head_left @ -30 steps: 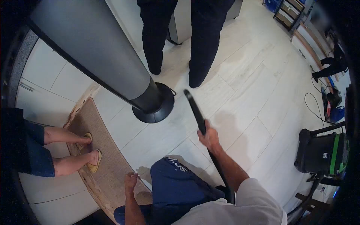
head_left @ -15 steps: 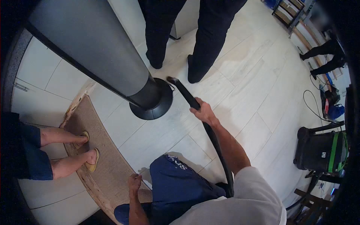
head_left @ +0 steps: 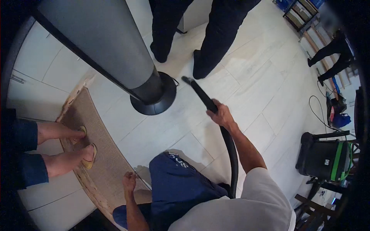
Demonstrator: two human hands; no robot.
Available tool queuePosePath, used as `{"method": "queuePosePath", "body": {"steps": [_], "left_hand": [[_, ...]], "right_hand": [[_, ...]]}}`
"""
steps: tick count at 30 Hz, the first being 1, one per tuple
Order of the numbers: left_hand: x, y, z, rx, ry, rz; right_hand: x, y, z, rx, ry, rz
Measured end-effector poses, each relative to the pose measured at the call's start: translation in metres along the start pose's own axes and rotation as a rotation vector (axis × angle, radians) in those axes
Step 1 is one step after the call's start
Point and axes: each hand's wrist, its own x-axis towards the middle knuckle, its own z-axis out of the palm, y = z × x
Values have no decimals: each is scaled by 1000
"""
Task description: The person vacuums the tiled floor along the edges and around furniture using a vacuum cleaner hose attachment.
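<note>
My right hand is wrapped round a black vacuum cleaner hose near its nozzle end. The nozzle tip points away from me, over the pale floor between a tower fan and the feet of a person in dark trousers. From my hand the hose runs back beside my right arm and disappears by my knee. My left hand is closed above the brown mat, left of my blue-clad knee; whether anything is inside its fingers is hidden.
A person in dark trousers stands ahead. Another person in yellow sandals stands on the brown mat. The black and green vacuum cleaner is at right, near cables and a blue item. White cabinets line the left.
My right hand and the nozzle have shifted slightly right in view, the nozzle now farther from the fan base. My left hand appears a little higher and farther left.
</note>
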Motion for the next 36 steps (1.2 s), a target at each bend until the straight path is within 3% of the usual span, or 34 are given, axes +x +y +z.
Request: {"method": "queuePosePath", "body": {"steps": [4, 8, 10, 12, 13, 14, 16, 17, 21, 26, 27, 29, 30, 33, 34, 36], "left_hand": [[0, -18, 16, 60, -16, -82], [1, 23, 15, 90, -72, -70], [5, 29, 21, 180, -71, -65], [2, 32, 30, 108, -17, -59], [3, 27, 34, -51, -22, -2], [2, 21, 35, 28, -71, -23], [-1, 35, 43, 110, -128, -156], [-10, 51, 42, 130, -42, -69], [-24, 71, 46, 28, -35, -160], [-33, 91, 50, -16, -186, -202], [-28, 70, 65, -22, -165, -134], [-19, 28, 96, -31, -123, 2], [-18, 57, 83, 47, -163, -217], [-14, 79, 52, -79, -85, -199], [-9, 76, 45, -33, -127, -73], [8, 60, 37, -47, -42, -90]], "right_hand": [[-104, -2, -26, 11, -83, 3], [-146, 35, -46, 84, 101, 269], [-150, 24, -54, 97, 40, 273], [-158, 12, -44, 98, -158, 267], [-161, 4, -22, 140, -132, 53], [-163, -6, -11, 95, -245, 126], [-160, -35, 45, 69, -402, -90], [-156, -36, 66, 33, -420, -191], [-108, -52, 143, -81, -450, -418], [-27, -110, 213, -130, -425, -408], [-10, -94, 244, -51, -275, -573], [3, -129, 250, 42, -392, -551], [10, -129, 262, -57, -426, -500], [26, -164, 262, -31, -557, -411], [31, -155, 275, 133, -454, -492], [25, -155, 291, 120, -327, -581]]}}
